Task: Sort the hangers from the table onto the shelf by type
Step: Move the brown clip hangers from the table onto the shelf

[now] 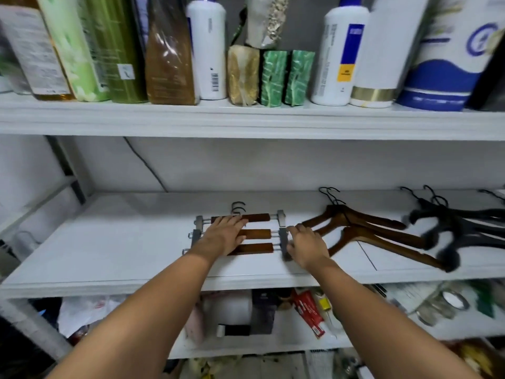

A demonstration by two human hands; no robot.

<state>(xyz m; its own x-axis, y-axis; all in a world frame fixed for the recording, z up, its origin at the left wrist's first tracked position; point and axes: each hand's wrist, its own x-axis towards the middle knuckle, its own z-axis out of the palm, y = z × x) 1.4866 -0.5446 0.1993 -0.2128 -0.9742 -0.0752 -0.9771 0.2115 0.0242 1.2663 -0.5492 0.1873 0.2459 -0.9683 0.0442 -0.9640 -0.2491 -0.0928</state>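
Observation:
Three wooden clip hangers [257,233] with grey metal clips lie side by side on the middle white shelf [109,242]. My left hand [222,236] rests flat on their bars, fingers straight. My right hand [307,246] curls its fingers round the grey clips at the hangers' right ends. To the right lie three brown wooden coat hangers [382,236], fanned out. Further right sits a group of black hangers [459,228], blurred.
The upper shelf [246,119] holds bottles, bags and sponges. The lower shelf [273,343] is crowded with bags, a red tube and glass jars. A black cable runs down the back wall. The middle shelf's left half is bare white board.

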